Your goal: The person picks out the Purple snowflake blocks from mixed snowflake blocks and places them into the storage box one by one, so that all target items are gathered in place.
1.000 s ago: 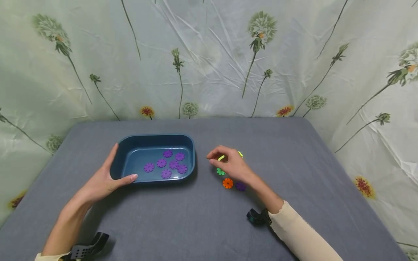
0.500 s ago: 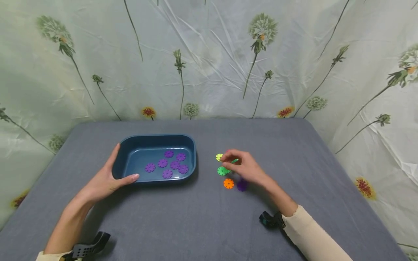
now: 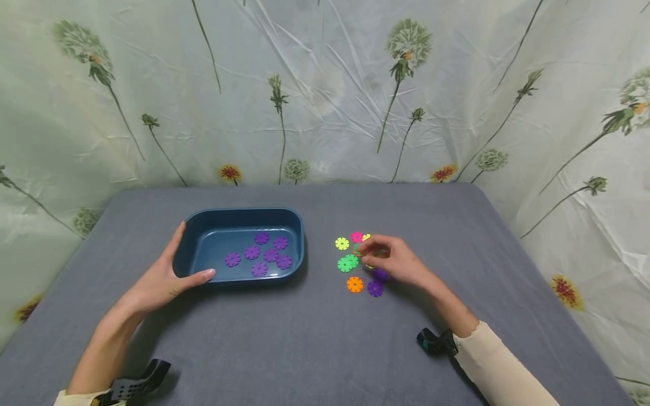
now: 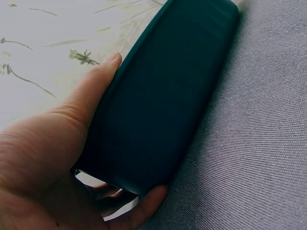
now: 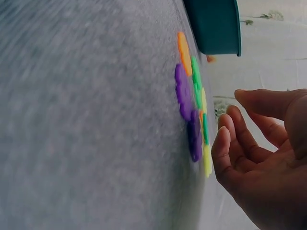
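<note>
My left hand grips the left end of a blue plastic tray, thumb along its near side. In the left wrist view, the thumb lies at the rim of the tray and other fingers reach round its end. Several purple notched discs lie inside. My right hand hovers over a loose group of discs, fingers bent and nothing between them; the right wrist view shows a gap between thumb and fingers. Below it lie green discs, an orange disc and a purple disc.
A yellow disc and a pink disc lie at the group's far side; the hand partly covers others. Grey cloth covers the table. A flower-printed curtain hangs behind it.
My right hand has moved rightward from between the tray and the discs to over the group, uncovering yellow, pink and green discs. The left hand and tray stay put.
</note>
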`<state>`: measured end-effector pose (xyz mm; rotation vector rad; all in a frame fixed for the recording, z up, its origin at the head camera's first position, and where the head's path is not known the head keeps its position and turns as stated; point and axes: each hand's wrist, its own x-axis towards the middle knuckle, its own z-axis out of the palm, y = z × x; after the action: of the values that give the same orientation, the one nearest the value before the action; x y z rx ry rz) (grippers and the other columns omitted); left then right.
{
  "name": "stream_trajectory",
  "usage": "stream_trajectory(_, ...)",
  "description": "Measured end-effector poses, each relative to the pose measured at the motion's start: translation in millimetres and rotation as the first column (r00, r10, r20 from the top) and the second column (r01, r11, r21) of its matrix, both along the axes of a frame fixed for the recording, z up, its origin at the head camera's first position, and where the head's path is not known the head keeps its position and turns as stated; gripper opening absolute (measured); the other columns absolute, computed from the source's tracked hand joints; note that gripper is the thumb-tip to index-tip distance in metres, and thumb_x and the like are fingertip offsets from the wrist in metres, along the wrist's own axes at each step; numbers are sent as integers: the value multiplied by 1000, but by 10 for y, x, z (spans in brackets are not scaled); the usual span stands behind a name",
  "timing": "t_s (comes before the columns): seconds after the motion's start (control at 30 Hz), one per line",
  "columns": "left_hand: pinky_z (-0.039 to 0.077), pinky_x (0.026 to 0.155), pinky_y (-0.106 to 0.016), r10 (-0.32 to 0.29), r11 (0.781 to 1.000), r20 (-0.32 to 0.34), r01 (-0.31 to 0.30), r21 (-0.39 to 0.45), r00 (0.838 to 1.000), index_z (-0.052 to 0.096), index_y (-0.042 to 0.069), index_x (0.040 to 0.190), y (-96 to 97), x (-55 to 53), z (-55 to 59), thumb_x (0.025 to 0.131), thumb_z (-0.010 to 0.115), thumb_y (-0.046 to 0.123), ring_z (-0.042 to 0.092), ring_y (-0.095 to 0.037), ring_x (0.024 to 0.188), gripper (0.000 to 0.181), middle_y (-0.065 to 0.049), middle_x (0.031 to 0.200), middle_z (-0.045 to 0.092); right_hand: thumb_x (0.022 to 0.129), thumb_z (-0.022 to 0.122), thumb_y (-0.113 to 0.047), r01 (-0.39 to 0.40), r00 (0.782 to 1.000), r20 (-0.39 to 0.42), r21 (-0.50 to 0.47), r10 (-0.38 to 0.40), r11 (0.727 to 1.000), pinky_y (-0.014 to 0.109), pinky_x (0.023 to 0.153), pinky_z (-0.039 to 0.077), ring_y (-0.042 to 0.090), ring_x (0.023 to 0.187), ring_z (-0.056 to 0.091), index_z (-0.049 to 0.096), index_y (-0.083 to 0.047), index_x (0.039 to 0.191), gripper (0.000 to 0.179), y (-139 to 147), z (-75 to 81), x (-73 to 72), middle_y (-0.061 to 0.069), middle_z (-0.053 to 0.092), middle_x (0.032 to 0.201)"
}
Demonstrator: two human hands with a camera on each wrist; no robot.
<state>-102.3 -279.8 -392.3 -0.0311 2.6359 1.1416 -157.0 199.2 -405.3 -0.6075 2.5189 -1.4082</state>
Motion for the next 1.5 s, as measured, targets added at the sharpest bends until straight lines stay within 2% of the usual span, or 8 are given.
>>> stream_trajectory(0.13,20,110,-85,2,1000,2,-2,0,1000,-28,35,161,3,-7,-2,92,76,49,2,-65,153,126,-28,172,-18,93,73,-1,1,1000,-10,18,-1,1000,24,81,57,17,94,68,73,0,112,19,70,-18,-12,17,75,106)
stream_trajectory(0.3,21,109,-85,-4,1000,7,4,4,1000,-28,35,161,-3,5,-7,92,76,49,2,-65,154,125,-28,172,-17,89,75,2,-2,1000,-15,84,3,996,24,78,56,17,93,66,74,-1,112,23,158,-29,2,15,74,102)
stream_trajectory(0.6,20,109,-86,0,1000,-3,0,11,1000,-27,35,162,1,12,1,92,76,48,0,-65,154,125,-26,172,-18,82,75,11,-53,999,3,173,53,984,25,81,53,24,98,62,71,-1,117,37,289,-11,5,15,73,110)
stream_trajectory(0.93,19,109,-86,14,1000,0,-14,11,1000,-27,35,162,27,1,8,91,77,49,1,-65,154,126,-27,172,-17,83,78,6,-121,992,44,233,114,965,24,78,50,21,97,58,68,0,124,42,385,32,28,11,68,106)
stream_trajectory(1.1,19,109,-87,20,1000,4,-20,11,1000,-28,34,162,29,-3,17,91,77,49,1,-66,153,127,-29,171,-17,81,83,2,-149,989,57,245,139,958,27,82,51,20,99,58,67,0,126,48,388,49,52,10,68,108)
stream_trajectory(1.27,18,109,-86,12,1000,-6,-12,13,1000,-27,35,162,28,-7,15,91,77,49,1,-65,154,126,-27,172,-17,82,85,-1,-141,990,37,275,136,951,28,85,52,18,97,59,70,-4,118,39,364,38,69,7,70,107)
stream_trajectory(1.5,18,109,-86,16,1000,-7,-16,14,1000,-26,35,162,26,-4,6,91,77,48,1,-65,153,126,-28,172,-16,86,82,-2,-100,995,21,271,98,957,24,78,50,16,90,59,73,-7,111,26,342,19,68,5,70,100)
